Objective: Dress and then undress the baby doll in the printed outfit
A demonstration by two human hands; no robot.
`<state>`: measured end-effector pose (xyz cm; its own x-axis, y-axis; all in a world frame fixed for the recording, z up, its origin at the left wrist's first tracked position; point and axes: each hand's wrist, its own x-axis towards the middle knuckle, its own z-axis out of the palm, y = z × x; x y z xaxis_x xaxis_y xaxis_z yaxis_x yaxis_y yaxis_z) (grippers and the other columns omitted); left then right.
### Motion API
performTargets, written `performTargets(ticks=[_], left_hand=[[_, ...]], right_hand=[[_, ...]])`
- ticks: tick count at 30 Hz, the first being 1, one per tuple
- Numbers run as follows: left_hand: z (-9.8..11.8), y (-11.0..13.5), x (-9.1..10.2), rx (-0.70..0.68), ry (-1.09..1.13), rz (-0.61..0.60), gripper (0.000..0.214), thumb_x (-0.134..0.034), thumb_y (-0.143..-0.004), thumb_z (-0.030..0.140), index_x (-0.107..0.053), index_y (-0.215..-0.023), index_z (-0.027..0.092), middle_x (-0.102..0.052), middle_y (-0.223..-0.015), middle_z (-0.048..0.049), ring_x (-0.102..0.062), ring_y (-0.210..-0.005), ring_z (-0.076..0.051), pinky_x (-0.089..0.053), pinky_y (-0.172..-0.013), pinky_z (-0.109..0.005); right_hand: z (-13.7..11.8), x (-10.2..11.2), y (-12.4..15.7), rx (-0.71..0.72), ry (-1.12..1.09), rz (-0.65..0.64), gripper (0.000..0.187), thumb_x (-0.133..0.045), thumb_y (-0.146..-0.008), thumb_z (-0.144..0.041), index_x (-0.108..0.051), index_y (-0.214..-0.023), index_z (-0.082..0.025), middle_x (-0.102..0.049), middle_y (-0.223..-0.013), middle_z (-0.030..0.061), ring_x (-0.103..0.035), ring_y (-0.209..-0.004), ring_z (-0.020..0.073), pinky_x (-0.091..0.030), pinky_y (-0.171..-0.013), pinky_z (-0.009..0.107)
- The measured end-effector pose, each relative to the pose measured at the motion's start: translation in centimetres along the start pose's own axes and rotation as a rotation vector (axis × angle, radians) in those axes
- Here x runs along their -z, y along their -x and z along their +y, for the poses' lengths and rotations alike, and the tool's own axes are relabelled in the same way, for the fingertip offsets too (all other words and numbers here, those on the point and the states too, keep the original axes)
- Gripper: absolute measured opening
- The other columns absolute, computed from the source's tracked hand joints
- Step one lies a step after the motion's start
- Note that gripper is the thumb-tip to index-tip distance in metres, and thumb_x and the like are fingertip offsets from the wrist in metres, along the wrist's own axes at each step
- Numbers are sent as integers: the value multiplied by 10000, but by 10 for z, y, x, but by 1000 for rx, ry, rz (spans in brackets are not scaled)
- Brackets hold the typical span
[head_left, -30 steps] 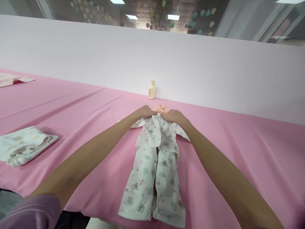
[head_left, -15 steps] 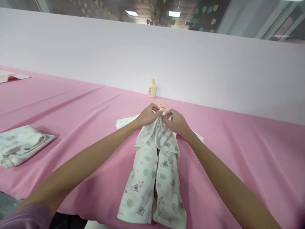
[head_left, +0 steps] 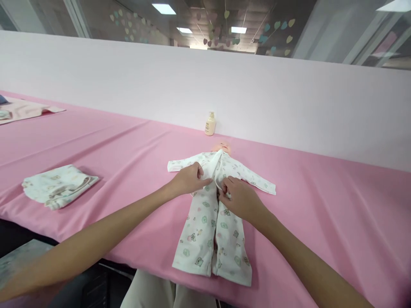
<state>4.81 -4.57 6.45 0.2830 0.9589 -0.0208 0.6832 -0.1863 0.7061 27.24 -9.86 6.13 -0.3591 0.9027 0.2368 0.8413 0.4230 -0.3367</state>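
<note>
A baby doll (head_left: pixel 224 146) lies on its back, only its face showing above its clothes. It wears a white long-sleeved baby top (head_left: pixel 252 174) with a small animal print, its front edges parted down the middle. Matching trouser legs (head_left: pixel 201 239) stretch toward me below it. My left hand (head_left: pixel 190 177) is over the left front panel, thumb stretched out and apart from its curled fingers. Beside it, my right hand (head_left: pixel 240 196) pinches the right front edge near the waist. The cloth under my fingers is partly hidden.
A cream pump bottle (head_left: pixel 209 125) stands against the white wall (head_left: pixel 128 81) behind the doll's head. Folded printed cloth (head_left: pixel 59 184) lies on the left of the pink table cover (head_left: pixel 128 158). A pale pink cloth (head_left: pixel 30 110) is at the far left.
Both hands have moved from the neckline down to the middle of the top's front. My left thumb and fingers have parted. The view has shifted, showing more of the sleeves.
</note>
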Motion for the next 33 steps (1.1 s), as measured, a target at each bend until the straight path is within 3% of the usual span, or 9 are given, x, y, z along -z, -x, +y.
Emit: performTargets(ticks=[6,10,13,16,21,25,28,31,33], left_hand=[[-1,-9,9,86,60,-84,626,-825,-707,658,-569,-1100,244,-764,-1037,-53,-742,-898,-255,-504,-658,-320],[6,-10,6,57,140,-152,579,-851,-710,560,-587,-1111,236,-750,-1075,-61,-731,-920,-248,-511,-666,-308],[11,-6,-3,-3,43,3,553,-743,-801,641,-548,-1111,226,-726,-1145,-103,-725,-943,-266,-505,-677,-326],[9,-8,-6,-4,-59,110,573,-606,-872,733,-516,-1107,218,-727,-1155,-129,-731,-948,-286,-489,-691,-341],[12,-22,1,63,-105,48,534,-670,-823,711,-555,-1041,237,-772,-979,-69,-747,-871,-293,-470,-687,-343],[36,-16,-10,-104,-89,38,343,-657,-879,563,-590,-1020,257,-772,-1024,-59,-732,-810,-267,-478,-676,-355],[53,3,-30,-324,-119,-99,226,-666,-896,489,-607,-922,272,-762,-913,-33,-713,-839,-262,-494,-745,-372],[57,19,-40,-454,-92,-214,184,-633,-931,449,-627,-886,271,-756,-878,-30,-697,-829,-255,-503,-813,-398],[51,18,-39,-454,-27,-160,182,-559,-977,418,-643,-931,264,-760,-962,-50,-692,-879,-257,-514,-791,-392]], right_hand=[[10,17,8,-278,-433,135,257,-517,-918,-285,-317,-760,-254,-405,-669,-37,-385,-606,166,-299,-556,306],[34,28,16,-399,-820,273,291,-502,-936,-349,-318,-737,-242,-418,-727,-23,-457,-669,163,-420,-634,311],[48,28,21,-365,-972,280,318,-550,-910,-376,-335,-720,-239,-412,-761,-15,-466,-702,168,-475,-693,324],[52,23,24,-303,-990,271,361,-578,-899,-429,-321,-728,-243,-384,-792,-10,-459,-721,175,-513,-721,336],[45,15,24,-274,-975,260,417,-547,-903,-499,-253,-750,-246,-346,-819,0,-447,-737,183,-550,-751,350],[40,11,24,-254,-1027,325,395,-540,-915,-459,-253,-749,-245,-303,-836,-3,-416,-742,182,-550,-762,345],[39,6,26,-223,-1042,385,372,-540,-929,-424,-271,-747,-243,-289,-844,-8,-395,-752,178,-547,-773,334],[37,3,27,-212,-1002,394,361,-544,-931,-420,-288,-746,-245,-281,-828,-13,-378,-739,175,-549,-774,332],[34,3,27,-199,-984,375,343,-541,-929,-402,-297,-745,-246,-306,-821,-11,-403,-750,178,-544,-778,335]])
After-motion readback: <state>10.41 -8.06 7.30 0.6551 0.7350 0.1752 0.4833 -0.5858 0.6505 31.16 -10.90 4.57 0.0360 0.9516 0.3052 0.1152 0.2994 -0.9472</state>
